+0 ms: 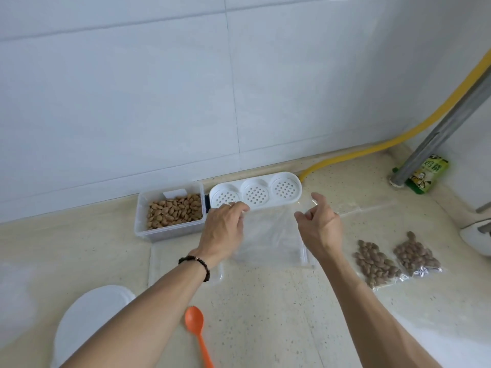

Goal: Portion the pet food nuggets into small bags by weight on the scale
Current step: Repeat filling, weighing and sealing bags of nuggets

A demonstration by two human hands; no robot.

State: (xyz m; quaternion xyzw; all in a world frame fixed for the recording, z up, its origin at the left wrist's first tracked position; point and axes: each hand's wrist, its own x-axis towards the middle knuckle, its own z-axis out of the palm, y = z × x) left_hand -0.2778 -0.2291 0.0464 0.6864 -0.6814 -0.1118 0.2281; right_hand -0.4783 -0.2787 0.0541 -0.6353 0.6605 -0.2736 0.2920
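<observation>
Both hands worked an empty clear bag (268,235) held over the counter (265,314), in front of the white tray (256,193). Left hand (224,229) gripped the bag's left top edge, fingers curled over it. Right hand (318,221) pinched the right top edge between thumb and fingers, index raised. Whether the mouth was actually parted could not be told; the film was too clear.

Nuggets (174,211) sat in the tub (170,213), just left of the tray. Two filled bags (396,258) lay well to the right. Spoon (196,330) lay untouched near the left forearm.

Risks, as judged:
- Thin film likely to cling; mouth could fall closed once one hand left for the spoon, spilling nuggets on the counter.
- Slack bag has no base; it might slump when loaded.
- No scale readout identifiable, so weight could go unchecked.
</observation>
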